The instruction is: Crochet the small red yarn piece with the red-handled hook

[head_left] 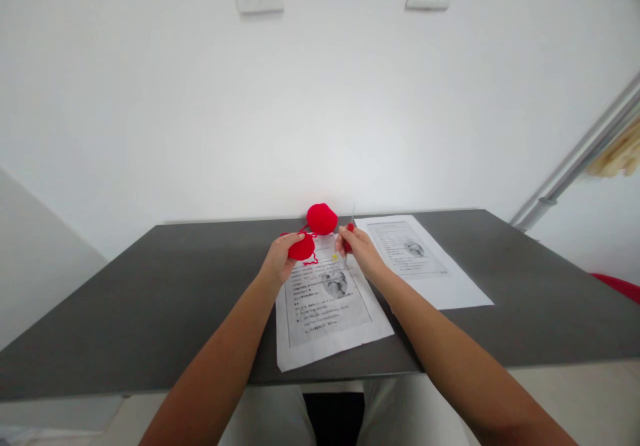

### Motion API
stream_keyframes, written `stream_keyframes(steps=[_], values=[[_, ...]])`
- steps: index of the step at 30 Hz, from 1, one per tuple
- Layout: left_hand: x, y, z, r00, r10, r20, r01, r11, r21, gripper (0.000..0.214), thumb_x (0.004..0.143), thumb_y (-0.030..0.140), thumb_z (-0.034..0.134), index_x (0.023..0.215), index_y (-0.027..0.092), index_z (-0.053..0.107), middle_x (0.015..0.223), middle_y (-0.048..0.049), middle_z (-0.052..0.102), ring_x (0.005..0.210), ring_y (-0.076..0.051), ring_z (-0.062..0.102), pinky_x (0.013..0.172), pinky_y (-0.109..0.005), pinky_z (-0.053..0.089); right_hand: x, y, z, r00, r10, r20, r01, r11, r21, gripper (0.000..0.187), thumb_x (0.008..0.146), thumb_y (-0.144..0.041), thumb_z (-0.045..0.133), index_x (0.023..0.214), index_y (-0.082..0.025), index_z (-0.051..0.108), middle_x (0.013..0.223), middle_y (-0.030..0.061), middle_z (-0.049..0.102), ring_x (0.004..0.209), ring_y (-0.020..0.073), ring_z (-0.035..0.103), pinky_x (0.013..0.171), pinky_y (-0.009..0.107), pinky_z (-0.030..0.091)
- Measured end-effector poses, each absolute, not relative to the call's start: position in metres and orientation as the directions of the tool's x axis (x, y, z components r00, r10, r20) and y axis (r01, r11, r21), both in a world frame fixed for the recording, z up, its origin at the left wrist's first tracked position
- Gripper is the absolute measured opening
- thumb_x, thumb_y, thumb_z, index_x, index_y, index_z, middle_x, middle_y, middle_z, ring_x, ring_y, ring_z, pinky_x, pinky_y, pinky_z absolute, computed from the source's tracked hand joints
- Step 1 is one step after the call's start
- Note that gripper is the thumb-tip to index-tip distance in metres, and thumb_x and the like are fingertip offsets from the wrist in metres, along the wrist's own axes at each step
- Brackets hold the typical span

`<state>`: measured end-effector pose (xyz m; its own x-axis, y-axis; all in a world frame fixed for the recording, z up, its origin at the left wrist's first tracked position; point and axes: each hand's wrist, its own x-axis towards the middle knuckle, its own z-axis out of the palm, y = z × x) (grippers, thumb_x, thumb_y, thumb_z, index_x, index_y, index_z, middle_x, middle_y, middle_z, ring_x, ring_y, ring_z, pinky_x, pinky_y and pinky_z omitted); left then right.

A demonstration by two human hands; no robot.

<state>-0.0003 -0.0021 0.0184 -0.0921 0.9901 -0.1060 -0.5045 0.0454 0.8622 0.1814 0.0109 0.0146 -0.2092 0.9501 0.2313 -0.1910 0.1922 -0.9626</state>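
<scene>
My left hand (281, 254) is closed around a rounded piece of red yarn work (301, 248), pinching it between thumb and fingers. A loose strand of red yarn (313, 260) dangles from its lower side over the printed sheet. Just behind lies a red ball of yarn (322, 219), near the wall. To the right, my right hand (361, 249) is closed on a slim tool with a red grip (349, 229). A thin, pale shaft sticks up above the fingers; its exact kind is too small to tell. The two hands are apart.
Beneath my hands lies a printed sheet (333, 329) with text and a grey picture. Another printed sheet (453, 289) rests to its right. Both are on a dark grey table (200, 293) against a white wall (320, 99). A grey pole (575, 166) slants at the right.
</scene>
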Motion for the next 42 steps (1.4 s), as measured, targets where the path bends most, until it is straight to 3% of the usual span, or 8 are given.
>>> stream_keyframes(steps=[3, 5, 13, 28, 32, 36, 42], values=[[-0.002, -0.001, 0.019, -0.096, 0.99, -0.104, -0.509, 0.041, 0.86, 0.019, 0.054, 0.019, 0.079, 0.066, 0.009, 0.069, 0.063, -0.0053, 0.072, 0.059, -0.012, 0.061, 0.058, -0.023, 0.048, 0.179, 0.008, 0.014, -0.308, 0.94, 0.148, -0.07, 0.133, -0.989, 0.044, 0.078, -0.065, 0.058, 0.072, -0.021, 0.053, 0.042, -0.0067, 0.049, 0.035, 0.0076, 0.027, 0.038, 0.023, 0.019], [-0.002, -0.001, 0.02, -0.104, 0.988, -0.111, -0.519, 0.041, 0.854, 0.017, 0.055, 0.018, 0.078, 0.065, 0.009, 0.069, 0.062, -0.0049, 0.071, 0.057, -0.012, 0.06, 0.057, -0.022, 0.047, 0.179, 0.006, 0.015, -0.354, 0.924, 0.142, -0.053, 0.131, -0.99, 0.044, 0.082, -0.064, 0.051, 0.08, -0.02, 0.055, 0.043, -0.0073, 0.05, 0.035, 0.0075, 0.024, 0.038, 0.023, 0.016], [-0.002, -0.002, 0.023, -0.119, 0.984, -0.133, -0.557, 0.045, 0.829, 0.013, 0.057, 0.017, 0.076, 0.065, 0.01, 0.068, 0.059, -0.0028, 0.07, 0.054, -0.011, 0.059, 0.055, -0.021, 0.046, 0.181, 0.014, 0.007, -0.437, 0.883, 0.173, 0.013, 0.198, -0.98, 0.031, 0.086, -0.045, 0.054, 0.093, -0.018, 0.066, 0.052, -0.0054, 0.055, 0.042, 0.0083, 0.029, 0.043, 0.024, 0.019], [-0.006, 0.0, 0.017, -0.086, 0.992, -0.097, -0.505, 0.04, 0.862, 0.022, 0.053, 0.023, 0.081, 0.067, 0.011, 0.069, 0.063, -0.0035, 0.071, 0.057, -0.012, 0.06, 0.058, -0.024, 0.047, 0.183, 0.01, 0.006, -0.483, 0.843, 0.238, 0.079, 0.313, -0.947, 0.034, 0.09, -0.04, 0.052, 0.103, -0.017, 0.073, 0.057, -0.0021, 0.056, 0.051, 0.0113, 0.037, 0.052, 0.026, 0.03], [-0.004, -0.002, 0.019, -0.076, 0.994, -0.075, -0.466, 0.031, 0.884, 0.025, 0.051, 0.026, 0.082, 0.065, 0.012, 0.068, 0.06, -0.0025, 0.069, 0.054, -0.011, 0.058, 0.055, -0.023, 0.045, 0.182, 0.008, 0.007, -0.489, 0.833, 0.258, 0.032, 0.313, -0.949, 0.028, 0.09, -0.038, 0.053, 0.104, -0.02, 0.069, 0.059, -0.0026, 0.059, 0.048, 0.0104, 0.039, 0.047, 0.024, 0.03], [-0.001, -0.005, 0.022, -0.107, 0.992, -0.068, -0.42, 0.017, 0.907, 0.028, 0.047, 0.028, 0.084, 0.064, 0.013, 0.068, 0.057, -0.002, 0.069, 0.052, -0.011, 0.058, 0.054, -0.023, 0.044, 0.181, 0.004, 0.011, -0.479, 0.836, 0.267, -0.118, 0.241, -0.963, 0.03, 0.088, -0.041, 0.056, 0.114, -0.025, 0.053, 0.071, -0.0025, 0.068, 0.044, 0.01, 0.049, 0.04, 0.021, 0.034], [0.003, -0.007, 0.025, -0.121, 0.992, -0.028, -0.371, -0.019, 0.928, 0.027, 0.046, 0.029, 0.084, 0.063, 0.014, 0.07, 0.057, -0.0028, 0.069, 0.053, -0.013, 0.059, 0.056, -0.024, 0.044, 0.181, -0.001, 0.017, -0.532, 0.801, 0.275, -0.252, 0.16, -0.954, 0.019, 0.087, -0.038, 0.053, 0.086, -0.019, 0.056, 0.076, 0.0048, 0.074, 0.055, 0.0147, 0.065, 0.047, 0.023, 0.044]])
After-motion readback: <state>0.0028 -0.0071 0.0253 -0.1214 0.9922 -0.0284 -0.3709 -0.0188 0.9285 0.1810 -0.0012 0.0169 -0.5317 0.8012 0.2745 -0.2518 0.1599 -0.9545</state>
